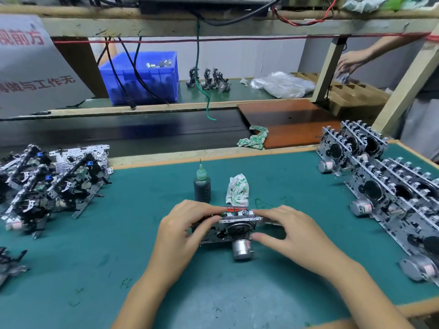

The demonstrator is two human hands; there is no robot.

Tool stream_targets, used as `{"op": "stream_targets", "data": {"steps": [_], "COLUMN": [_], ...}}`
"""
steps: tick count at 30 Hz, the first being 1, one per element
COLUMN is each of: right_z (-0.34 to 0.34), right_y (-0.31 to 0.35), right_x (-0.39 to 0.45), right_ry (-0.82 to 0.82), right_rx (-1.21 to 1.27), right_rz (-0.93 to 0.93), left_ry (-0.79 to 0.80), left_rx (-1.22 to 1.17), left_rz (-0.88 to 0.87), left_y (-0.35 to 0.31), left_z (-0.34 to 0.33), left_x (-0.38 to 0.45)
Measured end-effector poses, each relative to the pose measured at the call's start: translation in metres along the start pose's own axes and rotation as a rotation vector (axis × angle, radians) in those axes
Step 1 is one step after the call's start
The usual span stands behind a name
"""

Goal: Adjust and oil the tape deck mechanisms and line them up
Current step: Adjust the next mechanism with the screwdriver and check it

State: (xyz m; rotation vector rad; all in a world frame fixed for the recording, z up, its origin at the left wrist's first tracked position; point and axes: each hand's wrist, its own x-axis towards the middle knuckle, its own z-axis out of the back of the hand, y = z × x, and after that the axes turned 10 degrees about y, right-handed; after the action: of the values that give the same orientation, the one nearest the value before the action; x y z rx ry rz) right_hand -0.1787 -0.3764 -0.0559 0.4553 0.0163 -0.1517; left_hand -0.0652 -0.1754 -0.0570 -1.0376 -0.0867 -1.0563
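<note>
A tape deck mechanism (231, 230) with a silver motor at its underside stands on edge on the green mat (142, 257) in front of me. My left hand (183, 231) grips its left end, fingers curled over the top. My right hand (292, 231) holds its right end, fingertips on the top edge and thumb near the motor. Just behind stands a dark oil bottle (202, 186) with a green needle cap, apart from both hands. A pile of mechanisms (52, 184) lies at the left. Rows of mechanisms (389, 186) stand lined up at the right.
A crumpled white and green rag (237, 189) sits beside the bottle; another rag (254, 137) lies on a brown board behind the mat. A blue bin (142, 77), cables and a plastic bag (282, 84) are on the far shelf. Another person's hand (349, 62) reaches in at the upper right.
</note>
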Motion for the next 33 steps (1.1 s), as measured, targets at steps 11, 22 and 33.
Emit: {"op": "stream_targets", "data": {"steps": [11, 22, 33], "right_z": [0.01, 0.032, 0.088], "right_y": [0.024, 0.053, -0.016], "right_x": [0.003, 0.044, -0.003], "right_ry": [-0.17, 0.006, -0.24], "right_rx": [0.05, -0.399, -0.357], "right_rz": [0.257, 0.519, 0.006], "left_ry": [-0.031, 0.165, 0.326], "left_rx": [0.104, -0.009, 0.064], "left_rz": [0.133, 0.183, 0.01], "left_y": [0.005, 0.003, -0.044], "left_z": [0.028, 0.039, -0.049], "left_x": [-0.008, 0.008, 0.118]}}
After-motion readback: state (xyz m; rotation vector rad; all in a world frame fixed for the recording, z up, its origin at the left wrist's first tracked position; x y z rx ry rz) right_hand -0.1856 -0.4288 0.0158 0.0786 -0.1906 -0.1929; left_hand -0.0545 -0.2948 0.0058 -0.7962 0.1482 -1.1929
